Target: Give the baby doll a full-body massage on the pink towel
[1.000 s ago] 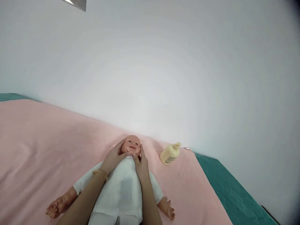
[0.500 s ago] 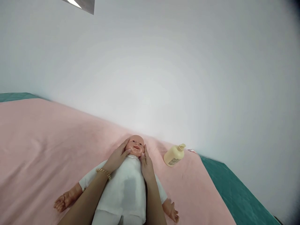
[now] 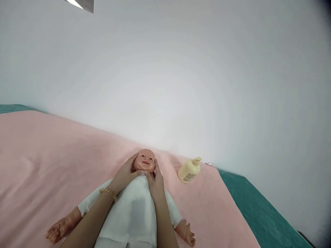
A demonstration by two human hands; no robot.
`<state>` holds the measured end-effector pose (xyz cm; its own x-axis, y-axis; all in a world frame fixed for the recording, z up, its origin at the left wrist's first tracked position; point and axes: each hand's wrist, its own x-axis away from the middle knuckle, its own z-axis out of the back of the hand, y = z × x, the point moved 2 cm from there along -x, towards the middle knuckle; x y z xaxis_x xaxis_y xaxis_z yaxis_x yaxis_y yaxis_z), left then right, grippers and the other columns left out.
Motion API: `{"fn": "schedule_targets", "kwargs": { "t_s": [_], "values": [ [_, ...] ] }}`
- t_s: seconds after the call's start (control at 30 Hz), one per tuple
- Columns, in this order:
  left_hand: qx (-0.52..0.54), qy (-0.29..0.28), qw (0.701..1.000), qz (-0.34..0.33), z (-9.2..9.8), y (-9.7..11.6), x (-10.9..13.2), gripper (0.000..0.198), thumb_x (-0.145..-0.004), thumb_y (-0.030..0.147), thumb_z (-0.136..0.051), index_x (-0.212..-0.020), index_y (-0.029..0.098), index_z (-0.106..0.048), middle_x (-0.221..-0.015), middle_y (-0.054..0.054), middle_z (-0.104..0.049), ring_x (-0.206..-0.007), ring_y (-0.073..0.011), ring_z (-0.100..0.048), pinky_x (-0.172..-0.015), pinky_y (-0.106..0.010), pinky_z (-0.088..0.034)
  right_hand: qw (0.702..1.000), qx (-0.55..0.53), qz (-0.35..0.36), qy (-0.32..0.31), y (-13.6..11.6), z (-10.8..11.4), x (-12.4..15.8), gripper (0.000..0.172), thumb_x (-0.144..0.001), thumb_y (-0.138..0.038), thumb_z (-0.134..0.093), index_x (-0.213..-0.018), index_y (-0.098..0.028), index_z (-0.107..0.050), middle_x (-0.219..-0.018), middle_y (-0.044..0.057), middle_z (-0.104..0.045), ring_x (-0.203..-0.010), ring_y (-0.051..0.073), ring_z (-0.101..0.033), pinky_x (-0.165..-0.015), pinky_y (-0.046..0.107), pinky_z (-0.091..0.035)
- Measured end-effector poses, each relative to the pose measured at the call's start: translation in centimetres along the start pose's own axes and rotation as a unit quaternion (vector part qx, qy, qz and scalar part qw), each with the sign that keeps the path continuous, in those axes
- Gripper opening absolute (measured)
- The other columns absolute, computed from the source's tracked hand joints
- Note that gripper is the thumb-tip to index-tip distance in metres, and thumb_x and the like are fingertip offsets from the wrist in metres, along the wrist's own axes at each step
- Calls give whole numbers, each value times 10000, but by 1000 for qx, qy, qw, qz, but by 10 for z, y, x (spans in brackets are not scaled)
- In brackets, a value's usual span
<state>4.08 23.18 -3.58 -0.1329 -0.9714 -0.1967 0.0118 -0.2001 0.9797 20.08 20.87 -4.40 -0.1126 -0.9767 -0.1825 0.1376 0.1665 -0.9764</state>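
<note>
White-clothed doll [image 3: 133,206] face-up, head [image 3: 145,161] held between our left hand [image 3: 126,176] and right hand [image 3: 156,183], thumbs meeting below chin. Pink sheet [image 3: 57,155] underneath, pale wall [image 3: 165,79] behind.

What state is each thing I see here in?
Doll: lying face up, arms spread, dressed in white.
Left hand: cupped to the doll's head.
Right hand: cupped to the head's other side.
Bracelet: worn on the left wrist.
Pump bottle: standing, untouched.
Pink blanket: spread out, wrinkled.
Green bedding: partly covered.
</note>
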Motion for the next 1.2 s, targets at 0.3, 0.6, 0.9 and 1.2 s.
{"fn": "schedule_targets", "kwargs": {
  "t_s": [0.3,0.6,0.9,1.2],
  "values": [
    [-29,-6,999,24,1,-2,-3,805,-739,475,-704,-1420,193,-379,-1414,-135,-501,-1252,-290,-526,-1015,-396,-473,999,-9,10,33,1,-3,1,792,-775,-344,-675,-1479,-197,-345,-1425,68,-503,-1279,243,-509,-1058,381,-436],
    [-101,1,995,26,6,-3,-2,802,-774,494,-613,-1464,184,-347,-1450,-110,-474,-1285,-282,-493,-1042,-385,-438,999,42,1,16,-9,1,2,777,-809,-406,-594,-1484,-125,-330,-1407,106,-516,-1263,262,-522,-1057,406,-422],
    [-154,-27,988,2,9,-1,-2,753,-881,567,-414,-1505,172,-267,-1524,-73,-363,-1389,-246,-356,-1135,-384,-304,996,74,12,-42,-18,8,3,753,-902,-499,-420,-1508,-91,-238,-1524,93,-343,-1392,214,-363,-1150,381,-284],
    [-170,-27,985,31,8,7,1,785,-879,615,-371,-1512,168,-251,-1528,-93,-350,-1382,-265,-367,-1149,-415,-271,997,77,22,-22,-17,7,3,741,-899,-508,-444,-1492,-91,-292,-1506,107,-372,-1384,227,-377,-1149,403,-287]
  ]
}}
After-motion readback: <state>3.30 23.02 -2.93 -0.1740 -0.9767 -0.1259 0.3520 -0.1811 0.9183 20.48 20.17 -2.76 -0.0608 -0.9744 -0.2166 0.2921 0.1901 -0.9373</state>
